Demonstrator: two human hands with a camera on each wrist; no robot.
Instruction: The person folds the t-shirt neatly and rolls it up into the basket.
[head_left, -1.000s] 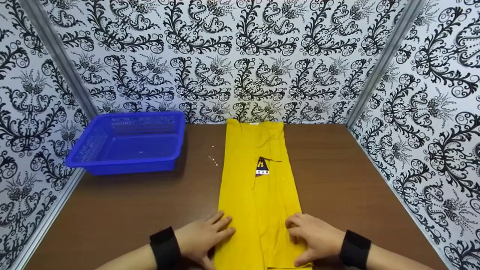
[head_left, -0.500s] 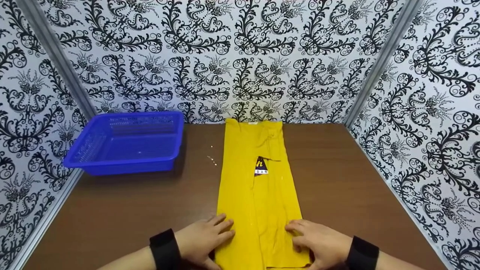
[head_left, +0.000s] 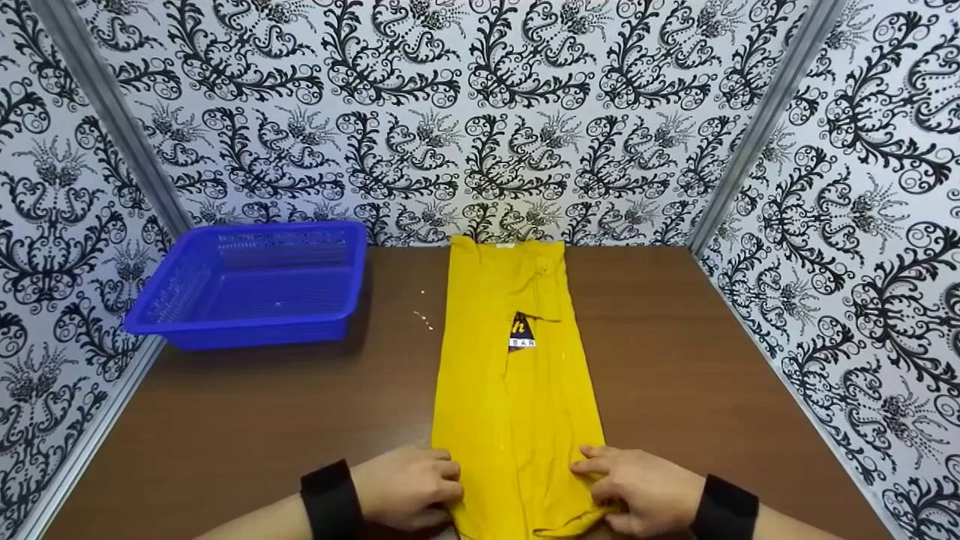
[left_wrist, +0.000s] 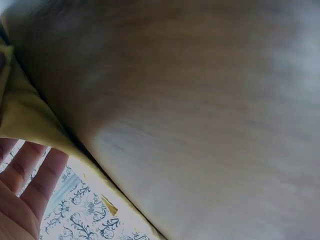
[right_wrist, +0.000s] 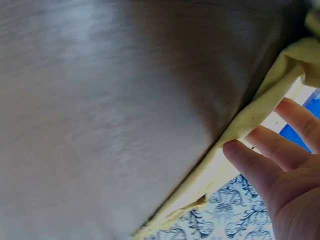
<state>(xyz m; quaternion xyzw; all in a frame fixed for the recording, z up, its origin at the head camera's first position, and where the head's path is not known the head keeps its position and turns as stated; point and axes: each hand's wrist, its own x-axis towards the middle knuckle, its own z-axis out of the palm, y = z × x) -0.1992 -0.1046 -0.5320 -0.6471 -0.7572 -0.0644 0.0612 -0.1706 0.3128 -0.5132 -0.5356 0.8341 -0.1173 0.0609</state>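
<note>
A yellow shirt (head_left: 480, 382) lies folded into a long strip across the table, with a small white label at its far end and a dark printed logo (head_left: 521, 334) on top. My left hand (head_left: 409, 486) grips its near left corner with curled fingers. At the near right corner my right hand (head_left: 649, 489) pinches the cloth, its index finger reaching over the top. The near hem is slightly bent up beside the right hand. In the left wrist view several fingers (left_wrist: 42, 180) lie against the cloth edge; in the right wrist view the thumb is hidden.
A blue plastic basket (head_left: 277, 292) with perforated sides stands at the back left of the brown table (head_left: 675, 360). Patterned wall panels (head_left: 420, 135) enclose the back and both sides. Small pale specks lie left of the shirt.
My left hand's spread fingers have curled in at the near left corner. The right hand has slid slightly nearer to its corner. The near hem has started to lift and bend.
</note>
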